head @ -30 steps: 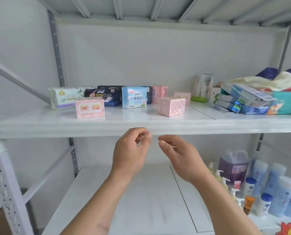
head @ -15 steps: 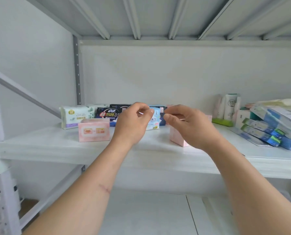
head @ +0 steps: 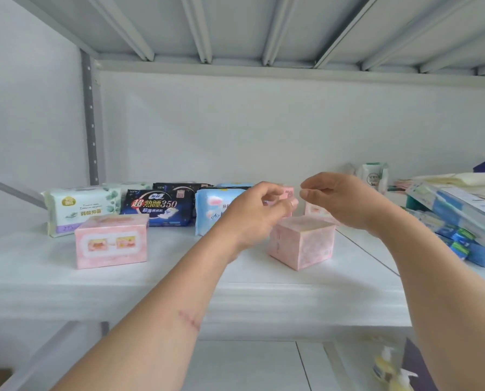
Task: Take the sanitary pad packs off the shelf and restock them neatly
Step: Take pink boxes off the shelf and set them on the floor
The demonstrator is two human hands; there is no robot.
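Note:
Several sanitary pad packs stand on the white shelf point(head: 179, 280). At the left are a white-green pack point(head: 77, 208) and a pink box point(head: 111, 241). Behind them is a dark blue pack point(head: 158, 207), then a light blue pack point(head: 211, 208). A second pink box point(head: 302, 241) sits angled near the middle, with smaller pink packs point(head: 288, 193) behind it. My left hand point(head: 254, 215) hovers above and left of that box, fingers curled, holding nothing. My right hand point(head: 340, 198) hovers above its right side, fingers loosely bent and apart, also empty.
A pile of blue-white flat packs point(head: 461, 221) and cream cloth fills the shelf's right end. White tubes point(head: 372, 176) stand at the back right. A grey upright post point(head: 90, 122) is at the back left. Bottles point(head: 388, 368) sit on the lower shelf.
Both hands rose from below the shelf edge and reached in over the shelf, now above the angled pink box. The view moved closer and upward.

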